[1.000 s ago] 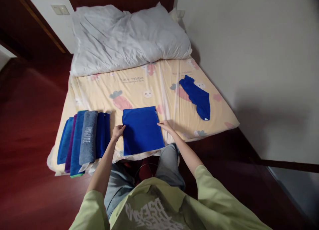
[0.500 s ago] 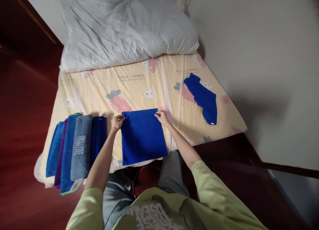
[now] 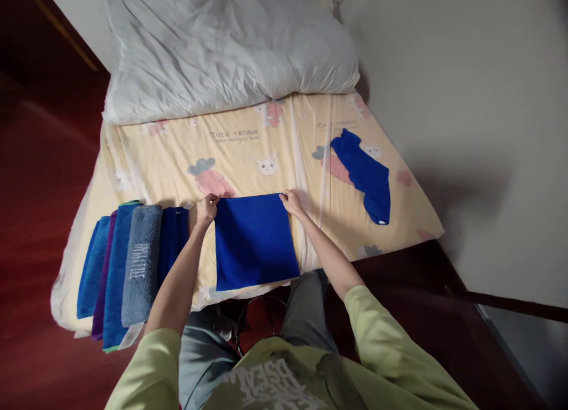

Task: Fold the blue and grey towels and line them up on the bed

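A blue towel [image 3: 255, 241] lies flat on the bed in front of me, roughly square, its near edge close to the mattress edge. My left hand [image 3: 207, 210] pinches its far left corner. At the far right corner, my right hand [image 3: 291, 202] has its fingers closed on the cloth. Left of the towel is a row of folded towels: dark blue [image 3: 169, 238], grey-blue with white lettering [image 3: 144, 262], blue with green trim [image 3: 119, 274], purple [image 3: 105, 274] and another blue one [image 3: 92, 268]. My left forearm partly covers the dark blue one.
A crumpled blue cloth [image 3: 368, 176] lies on the right of the bed. A large whitish quilt [image 3: 231, 49] is heaped at the far end of the yellow patterned sheet [image 3: 239, 155]. A wall [image 3: 465, 102] rises on the right.
The towel's far edge, which showed a narrow folded-over strip, now looks smooth and straight. Both hands stay at its far corners. The view has shifted slightly.
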Demonstrator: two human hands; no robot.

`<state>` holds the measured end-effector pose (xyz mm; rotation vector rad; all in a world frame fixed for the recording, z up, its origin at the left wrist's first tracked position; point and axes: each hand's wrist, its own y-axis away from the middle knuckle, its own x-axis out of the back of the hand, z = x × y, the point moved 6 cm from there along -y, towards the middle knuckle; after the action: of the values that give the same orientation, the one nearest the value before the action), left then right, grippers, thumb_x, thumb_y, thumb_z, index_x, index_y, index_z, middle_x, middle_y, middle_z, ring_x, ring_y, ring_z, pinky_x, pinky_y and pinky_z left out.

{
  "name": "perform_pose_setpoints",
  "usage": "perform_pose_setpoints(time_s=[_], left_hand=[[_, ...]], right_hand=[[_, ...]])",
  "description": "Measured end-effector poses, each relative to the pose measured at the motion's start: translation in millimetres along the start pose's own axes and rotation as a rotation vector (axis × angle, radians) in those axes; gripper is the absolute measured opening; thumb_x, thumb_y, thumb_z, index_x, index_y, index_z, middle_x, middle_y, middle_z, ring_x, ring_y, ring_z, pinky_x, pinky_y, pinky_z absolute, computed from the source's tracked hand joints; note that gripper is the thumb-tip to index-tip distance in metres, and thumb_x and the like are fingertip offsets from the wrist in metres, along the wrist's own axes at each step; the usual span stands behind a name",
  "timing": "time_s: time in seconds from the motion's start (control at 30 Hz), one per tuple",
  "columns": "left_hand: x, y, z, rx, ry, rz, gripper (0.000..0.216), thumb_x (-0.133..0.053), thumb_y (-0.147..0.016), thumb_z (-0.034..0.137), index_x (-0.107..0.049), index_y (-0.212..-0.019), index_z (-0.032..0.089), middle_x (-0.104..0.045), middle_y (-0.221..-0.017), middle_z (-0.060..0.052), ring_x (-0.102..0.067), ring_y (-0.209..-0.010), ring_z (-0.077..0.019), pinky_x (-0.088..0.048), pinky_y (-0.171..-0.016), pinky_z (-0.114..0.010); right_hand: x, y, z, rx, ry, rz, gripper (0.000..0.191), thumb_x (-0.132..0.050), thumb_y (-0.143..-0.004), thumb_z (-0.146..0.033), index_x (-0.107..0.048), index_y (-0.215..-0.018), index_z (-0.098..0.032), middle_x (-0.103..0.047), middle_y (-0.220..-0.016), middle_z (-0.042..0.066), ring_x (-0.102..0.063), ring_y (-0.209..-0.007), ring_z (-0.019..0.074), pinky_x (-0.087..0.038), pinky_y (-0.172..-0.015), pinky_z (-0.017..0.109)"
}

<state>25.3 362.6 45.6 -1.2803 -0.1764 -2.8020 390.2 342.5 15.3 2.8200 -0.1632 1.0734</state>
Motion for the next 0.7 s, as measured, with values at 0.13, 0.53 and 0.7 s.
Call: perform_pose_setpoints(time_s=[0.13,0.53,0.7], left_hand=[[-8,-11,3,0.004,-0.054,-0.012,0.017,-0.058,-0.089,0.025,-0.072,-0.098,0.021,-0.076,-0.103,-0.009,-0.069,-0.1,-0.0266,-0.05,-0.09,-0.034],[-17,-30,-4,-0.088,-0.129,-0.235,0.016,-0.071,-0.076,0.025,-0.076,-0.089,0.019,-0.073,-0.084,-0.006,-0.068,-0.085,-0.0246,-0.053,-0.086,-0.034],[-12,-45,-11,-0.019,-0.03,-0.183,0.013,-0.072,-0.074,0.025,-0.075,-0.085,0.018,-0.075,-0.086,-0.008,-0.069,-0.085,-0.0247,-0.053,-0.086,-0.034]], right_hand=[[-4,-9,3,-0.049,0.088,0.03,0.016,-0.058,-0.09,-0.025,-0.064,-0.076,-0.019,-0.065,-0.08,0.006,-0.058,-0.08,0.0203,-0.046,-0.082,0.032],[-6,-15,6,-0.069,-0.215,-0.056,0.015,-0.069,-0.078,-0.032,-0.073,-0.073,-0.018,-0.074,-0.075,0.004,-0.068,-0.077,0.0218,-0.054,-0.074,0.03],[1,-28,11,-0.11,-0.248,-0.031,0.009,-0.074,-0.074,-0.025,-0.076,-0.076,-0.017,-0.077,-0.077,0.006,-0.071,-0.076,0.0212,-0.057,-0.074,0.031]])
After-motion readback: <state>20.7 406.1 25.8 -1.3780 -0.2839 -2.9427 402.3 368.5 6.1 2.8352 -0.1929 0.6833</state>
